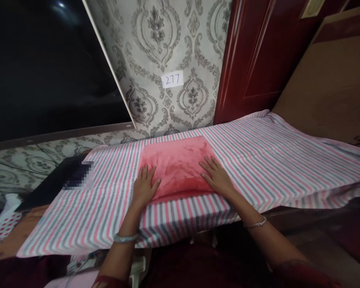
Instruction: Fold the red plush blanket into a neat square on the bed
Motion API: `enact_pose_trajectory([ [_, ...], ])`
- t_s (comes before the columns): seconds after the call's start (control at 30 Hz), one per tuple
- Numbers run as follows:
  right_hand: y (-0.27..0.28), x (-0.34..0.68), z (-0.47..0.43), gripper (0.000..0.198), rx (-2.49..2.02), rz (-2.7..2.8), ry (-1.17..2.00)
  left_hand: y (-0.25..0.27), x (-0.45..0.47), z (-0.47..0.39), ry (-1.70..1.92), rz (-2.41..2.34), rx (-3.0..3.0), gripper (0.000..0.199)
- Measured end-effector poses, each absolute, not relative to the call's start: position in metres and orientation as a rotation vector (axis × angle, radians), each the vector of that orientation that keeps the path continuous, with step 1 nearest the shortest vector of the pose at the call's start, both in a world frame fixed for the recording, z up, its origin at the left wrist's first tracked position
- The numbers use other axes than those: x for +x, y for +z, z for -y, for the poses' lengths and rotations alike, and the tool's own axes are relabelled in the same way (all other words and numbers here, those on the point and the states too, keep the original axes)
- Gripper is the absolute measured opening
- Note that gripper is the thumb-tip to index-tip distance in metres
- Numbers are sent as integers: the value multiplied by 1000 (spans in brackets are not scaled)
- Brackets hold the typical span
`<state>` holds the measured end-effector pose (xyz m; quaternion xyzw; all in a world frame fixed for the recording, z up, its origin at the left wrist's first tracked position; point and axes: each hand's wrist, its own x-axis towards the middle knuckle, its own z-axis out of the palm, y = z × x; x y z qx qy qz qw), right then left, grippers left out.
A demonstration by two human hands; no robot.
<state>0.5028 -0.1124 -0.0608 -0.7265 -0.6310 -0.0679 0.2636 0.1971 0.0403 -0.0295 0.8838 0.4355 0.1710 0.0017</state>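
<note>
A pink-red plush cloth (177, 160), folded into a rough rectangle, lies on a striped sheet (264, 160) of pink, grey and white. My left hand (144, 186) rests flat over the cloth's left edge, with its fingers spread. Across from it, my right hand (218, 176) lies on the right edge, fingers stretched out and apart. Neither hand grasps anything. Darker smudges in the pile show between the two hands.
The striped sheet drapes over a table whose bare wood (21, 232) shows at left. A black screen (48, 72) hangs at upper left. Behind stand a patterned wall with a paper label (172, 79), a red door (258, 60) and a large cardboard box (333, 80).
</note>
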Motion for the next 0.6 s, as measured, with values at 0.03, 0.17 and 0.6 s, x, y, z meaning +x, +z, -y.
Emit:
enact_pose_trajectory([
  [0.03,-62,504,113,52,-1931,1698,-185,-31,197,-41,570,-1364,2775,60],
  [0.17,-67,509,114,53,-1789,1677,-191,-33,197,-44,707,-1308,2802,57],
  [0.6,-81,512,181,71,-1651,1669,-275,-54,118,-10,896,-1009,2935,64],
])
